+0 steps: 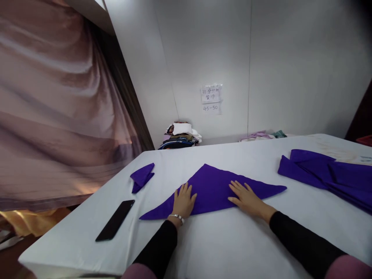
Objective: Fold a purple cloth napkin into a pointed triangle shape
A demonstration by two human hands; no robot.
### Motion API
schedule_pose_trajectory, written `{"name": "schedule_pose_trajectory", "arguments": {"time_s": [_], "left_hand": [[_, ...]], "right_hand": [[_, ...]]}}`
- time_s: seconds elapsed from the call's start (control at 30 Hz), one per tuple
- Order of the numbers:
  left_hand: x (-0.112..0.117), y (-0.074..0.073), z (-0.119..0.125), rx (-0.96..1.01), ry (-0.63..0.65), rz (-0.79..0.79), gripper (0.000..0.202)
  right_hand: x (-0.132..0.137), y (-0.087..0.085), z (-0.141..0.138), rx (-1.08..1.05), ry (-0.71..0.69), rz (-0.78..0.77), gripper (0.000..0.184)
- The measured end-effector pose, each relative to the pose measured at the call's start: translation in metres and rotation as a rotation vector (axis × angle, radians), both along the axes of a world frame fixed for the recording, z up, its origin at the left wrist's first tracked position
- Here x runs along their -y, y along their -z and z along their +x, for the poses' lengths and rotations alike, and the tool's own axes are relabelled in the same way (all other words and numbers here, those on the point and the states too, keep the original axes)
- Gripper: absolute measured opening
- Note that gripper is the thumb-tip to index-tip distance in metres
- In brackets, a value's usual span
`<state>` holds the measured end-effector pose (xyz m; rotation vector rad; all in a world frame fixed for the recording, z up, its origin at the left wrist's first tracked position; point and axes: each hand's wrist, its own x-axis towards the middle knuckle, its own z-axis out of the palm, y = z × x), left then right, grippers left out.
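Note:
A purple cloth napkin (213, 190) lies flat in front of me, folded into a wide triangle with its peak pointing away. My left hand (184, 199) rests palm down on its left part, fingers spread, a bracelet (177, 217) at the wrist. On the right part lies my right hand (247, 197), also flat with fingers apart. Neither hand grips the fabric. To the left stands a small folded purple napkin (142, 177), gathered to a point.
A black phone (115, 221) lies on the white table (221, 244) at the left. More purple cloths (325, 170) are heaped at the right. Behind the table are stacked fabrics (180, 135) and a wall with a paper sign (211, 99). A pinkish curtain (58, 100) hangs at left.

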<state>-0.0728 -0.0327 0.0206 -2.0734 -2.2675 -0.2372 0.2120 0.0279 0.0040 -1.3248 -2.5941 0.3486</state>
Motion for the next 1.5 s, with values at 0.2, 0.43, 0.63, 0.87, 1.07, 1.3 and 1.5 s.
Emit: {"name": "schedule_pose_trajectory", "arguments": {"time_s": [0.2, 0.43, 0.63, 0.87, 1.07, 1.3, 1.5], "left_hand": [[-0.005, 0.013, -0.029, 0.030, -0.126, -0.007, 0.044], [-0.018, 0.006, -0.032, 0.040, -0.203, 0.094, 0.036], [-0.026, 0.009, -0.042, 0.075, -0.249, 0.131, 0.020], [-0.025, 0.012, -0.045, 0.083, -0.258, 0.152, 0.016], [-0.021, 0.010, -0.048, 0.077, -0.275, 0.169, 0.020], [-0.020, 0.008, -0.050, 0.087, -0.304, 0.145, 0.018], [-0.017, 0.008, -0.051, 0.103, -0.329, 0.147, 0.017]], "right_hand": [[-0.008, 0.022, 0.013, 0.045, 0.061, -0.010, 0.072], [-0.006, 0.025, 0.015, -0.007, 0.082, 0.009, 0.065], [-0.007, 0.028, 0.017, -0.047, 0.132, 0.065, 0.061], [-0.011, 0.036, 0.016, 0.010, 0.162, 0.041, 0.062], [-0.011, 0.028, 0.015, 0.016, 0.176, -0.027, 0.064], [-0.024, 0.013, 0.010, 0.005, 0.203, 0.035, 0.064], [-0.033, 0.034, 0.013, 0.101, 0.237, 0.034, 0.063]]}}
